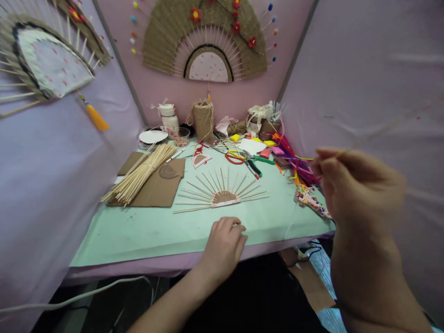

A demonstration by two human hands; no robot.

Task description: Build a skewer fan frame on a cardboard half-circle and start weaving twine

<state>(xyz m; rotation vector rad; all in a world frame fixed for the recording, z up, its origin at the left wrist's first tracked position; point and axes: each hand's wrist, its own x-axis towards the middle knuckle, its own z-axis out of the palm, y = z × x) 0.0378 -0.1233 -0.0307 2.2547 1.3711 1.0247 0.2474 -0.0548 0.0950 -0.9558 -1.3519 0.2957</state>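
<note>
My left hand (224, 240) rests at the front edge of the table, fingers loosely bent and apart, holding nothing. Just beyond it lies a small fan frame (225, 198), a cardboard half-round with thin wooden sticks spread out from it. My right hand (360, 194) is raised high at the right, blurred, its thumb and finger pinched together. From the pinch a thin pale strand (381, 132) runs up to the right, too faint for me to tell whether it is thread or stick. Below that hand lies a colourfully patterned glue gun (311, 202).
A bundle of wooden sticks (145, 173) lies on cardboard (175, 185) at the left. Scissors (235, 158), green-handled pliers (262, 159) and pipe cleaners (294, 159) lie farther back. A twine spool (203, 121) stands behind. Finished fans (159, 41) hang on the walls.
</note>
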